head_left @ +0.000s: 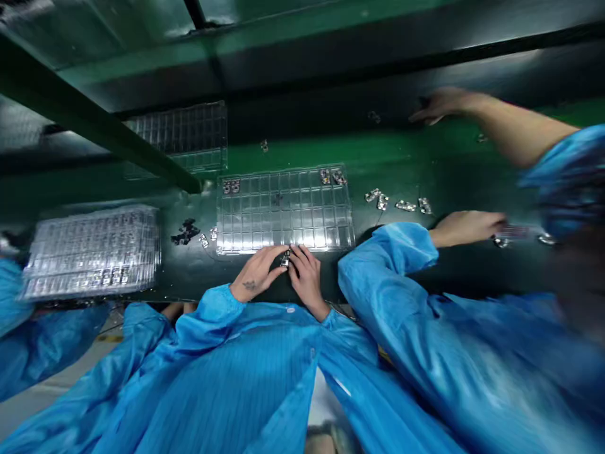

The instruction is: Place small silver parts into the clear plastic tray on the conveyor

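Head view: your left hand (258,272) and right hand (307,277) meet at the desk's near edge, fingertips pinching one small metal part (285,258) between them, just before the clear compartment tray (283,211), so its cells stay reachable.

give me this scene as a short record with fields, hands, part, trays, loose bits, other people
left hand: pinching small metal part
right hand: on the same part
tray: clear grid tray just beyond the hands, a few cells filled
tray stack: at left
loose parts: scattered right of the tray
co-worker's hand: at right, reaching over the bench
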Demonstrator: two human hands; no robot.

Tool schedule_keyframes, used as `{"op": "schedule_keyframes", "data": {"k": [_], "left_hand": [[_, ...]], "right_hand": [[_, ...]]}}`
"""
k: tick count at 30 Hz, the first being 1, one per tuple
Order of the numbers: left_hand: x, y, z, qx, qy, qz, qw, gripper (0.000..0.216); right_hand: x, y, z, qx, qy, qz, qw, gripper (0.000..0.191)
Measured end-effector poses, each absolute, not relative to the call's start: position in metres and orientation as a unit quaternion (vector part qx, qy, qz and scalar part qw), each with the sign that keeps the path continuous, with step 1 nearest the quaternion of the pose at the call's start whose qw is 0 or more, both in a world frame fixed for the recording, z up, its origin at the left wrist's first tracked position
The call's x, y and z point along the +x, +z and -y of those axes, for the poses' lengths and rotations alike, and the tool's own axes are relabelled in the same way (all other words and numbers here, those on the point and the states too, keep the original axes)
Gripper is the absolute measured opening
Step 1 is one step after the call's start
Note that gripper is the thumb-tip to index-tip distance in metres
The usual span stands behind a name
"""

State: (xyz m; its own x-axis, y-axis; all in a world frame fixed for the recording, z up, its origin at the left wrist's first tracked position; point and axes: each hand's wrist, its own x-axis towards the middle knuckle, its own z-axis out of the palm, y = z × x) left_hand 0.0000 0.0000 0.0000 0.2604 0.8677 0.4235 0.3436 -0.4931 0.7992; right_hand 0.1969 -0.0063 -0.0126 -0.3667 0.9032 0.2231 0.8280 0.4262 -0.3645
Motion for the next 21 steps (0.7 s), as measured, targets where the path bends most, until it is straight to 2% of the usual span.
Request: {"op": "schedule_keyframes", "data": {"k": [21], "left_hand": [[-0.0003,0.0078,0.0001,0.738,0.453,-0.402,0.297,0.048]], "right_hand": [[0.1971,-0.0094,0.0051,-0.536,0.107,0.813,0.200,0.031]]}}
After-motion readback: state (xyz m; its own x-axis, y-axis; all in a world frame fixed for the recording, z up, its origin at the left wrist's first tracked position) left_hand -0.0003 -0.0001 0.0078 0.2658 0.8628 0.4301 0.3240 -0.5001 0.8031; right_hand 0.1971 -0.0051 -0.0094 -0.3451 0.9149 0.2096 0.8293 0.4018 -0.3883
